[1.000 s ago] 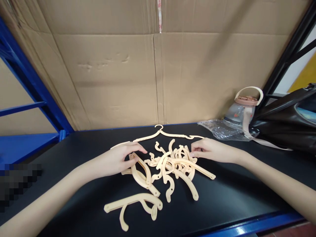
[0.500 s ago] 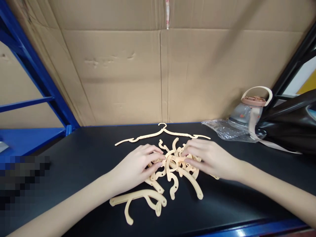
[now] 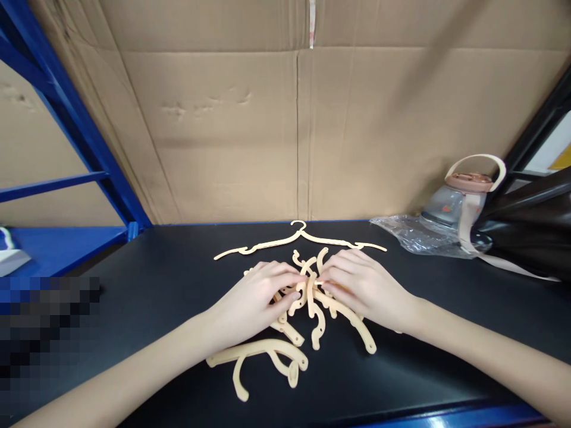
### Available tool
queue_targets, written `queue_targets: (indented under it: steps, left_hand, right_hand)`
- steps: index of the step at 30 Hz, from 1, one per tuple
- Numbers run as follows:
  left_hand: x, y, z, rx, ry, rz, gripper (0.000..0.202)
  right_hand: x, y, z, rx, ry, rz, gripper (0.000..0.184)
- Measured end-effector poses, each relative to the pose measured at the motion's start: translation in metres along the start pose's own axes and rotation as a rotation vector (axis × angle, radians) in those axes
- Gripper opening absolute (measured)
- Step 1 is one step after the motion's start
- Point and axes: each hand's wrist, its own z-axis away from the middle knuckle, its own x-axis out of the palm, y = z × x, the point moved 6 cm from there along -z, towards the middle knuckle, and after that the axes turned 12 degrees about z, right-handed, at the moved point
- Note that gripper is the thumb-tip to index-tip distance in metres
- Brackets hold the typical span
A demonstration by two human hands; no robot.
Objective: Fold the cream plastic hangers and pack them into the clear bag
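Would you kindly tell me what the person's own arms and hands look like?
The left hand and right hand are gloveless, with no rings or watches in view. Both forearms are slender and bare, without visible sleeves, bracelets or markings.

Vs 1 s ago: L hand (image 3: 261, 297) has come in from L side of pile (image 3: 344, 310) to ctr frame; R hand (image 3: 368, 285) in from R edge too, fingertips now close together, hiding most of pile's R part. Hanger's (image 3: 279, 242) L end now uncovered. View swung L; white obj. (image 3: 12, 261) now at far-L edge.
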Motion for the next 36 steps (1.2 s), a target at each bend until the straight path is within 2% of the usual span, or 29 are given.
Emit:
queue_targets:
  steps: [5, 8, 11, 14, 17, 20, 25, 31, 36]
  left_hand:
    - [-0.011, -0.003, 0.001, -0.011, 0.215, 0.168, 0.026]
    - [-0.018, -0.004, 0.002, 0.026, 0.327, 0.249, 0.023]
    - [-0.024, -0.006, 0.003, 0.038, 0.423, 0.336, 0.023]
    - [-0.026, -0.008, 0.004, 0.005, 0.481, 0.449, 0.025]
    - [-0.023, -0.012, 0.004, -0.062, 0.489, 0.549, 0.023]
    - [-0.017, -0.019, 0.003, -0.129, 0.449, 0.64, 0.024]
    - [-0.008, -0.032, 0.0, -0.204, 0.392, 0.683, 0.025]
    - [-0.01, -0.036, 0.0, -0.215, 0.397, 0.608, 0.024]
    - [-0.015, -0.034, 0.003, -0.215, 0.42, 0.543, 0.025]
  right_hand:
    - [0.0, 0.007, 0.002, 0.122, 0.073, 0.004, 0.022]
    - [0.003, 0.015, 0.004, 0.288, 0.073, -0.048, 0.019]
    - [0.011, 0.029, 0.009, 0.518, 0.012, -0.205, 0.016]
    - [0.019, 0.039, 0.012, 0.658, -0.011, -0.48, 0.016]
    - [0.019, 0.045, 0.013, 0.688, 0.071, -0.666, 0.011]
    - [0.015, 0.048, 0.013, 0.678, 0.17, -0.708, 0.01]
    - [0.006, 0.052, 0.018, 0.629, 0.262, -0.705, 0.008]
    - [-0.007, 0.058, 0.024, 0.63, 0.418, -0.597, 0.011]
    - [0.005, 0.055, 0.023, 0.671, 0.387, -0.912, 0.014]
